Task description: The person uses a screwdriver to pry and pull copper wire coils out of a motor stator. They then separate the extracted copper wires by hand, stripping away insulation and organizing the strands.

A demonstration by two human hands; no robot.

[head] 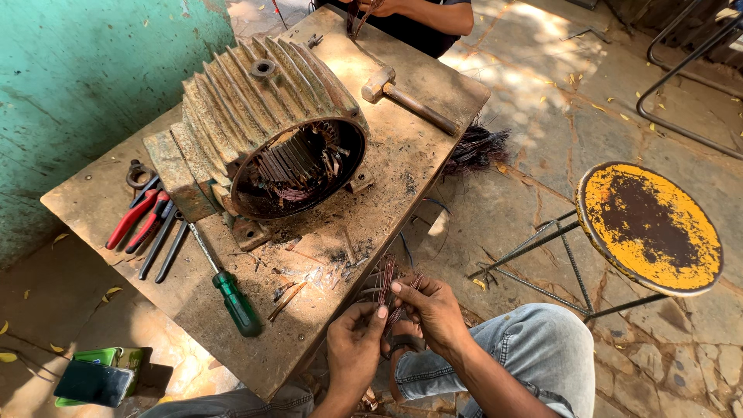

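My left hand (354,347) and my right hand (430,310) meet just off the near edge of the wooden table (402,155), above my jeans-clad knees. Both pinch a bundle of thin reddish copper wires (389,280) that fans upward from my fingers. On the table lies a large finned electric motor housing (267,128) on its side, its open end facing me with copper windings visible inside.
A green-handled screwdriver (232,294), red-handled pliers (135,217) and black-handled pliers (164,246) lie at the table's left. A hammer (406,97) rests at the far right. Another person's arm (422,14) works at the far end. A rusty yellow stool (650,228) stands to the right.
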